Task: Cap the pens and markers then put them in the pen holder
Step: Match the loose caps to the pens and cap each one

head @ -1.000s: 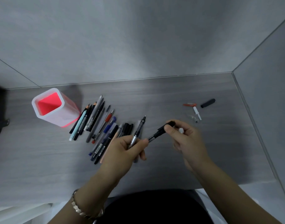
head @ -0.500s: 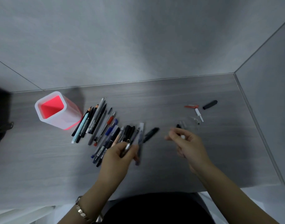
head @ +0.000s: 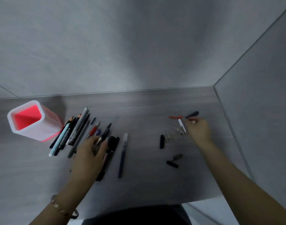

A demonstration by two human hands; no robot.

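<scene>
The left hand [head: 90, 153] lies over the near end of the row of pens [head: 74, 132] on the bench [head: 147, 108], its fingers [head: 104, 146] curled round a black pen [head: 106, 130] whose tip points away from the person. A bracelet [head: 62, 208] sits on that wrist. Just right of the hand lie black markers [head: 110, 150], and beside them a blue pen [head: 122, 153] with a clear cap, apart from the rest. The holder [head: 48, 125], white outside and pink inside, stands at the left end of the row with nothing showing in it.

The right hand [head: 198, 129] reaches to the far right of the bench, fingers curled, their tips beside a black cap [head: 193, 114]; whether they pinch anything I cannot tell, as that part is blurred. Near it lie a red cap [head: 174, 117], a white cap [head: 182, 125] and some clear caps [head: 169, 135]. Closer to the person lie another black cap [head: 161, 141], a grey cap [head: 177, 156] and a third black cap [head: 172, 164]
</scene>
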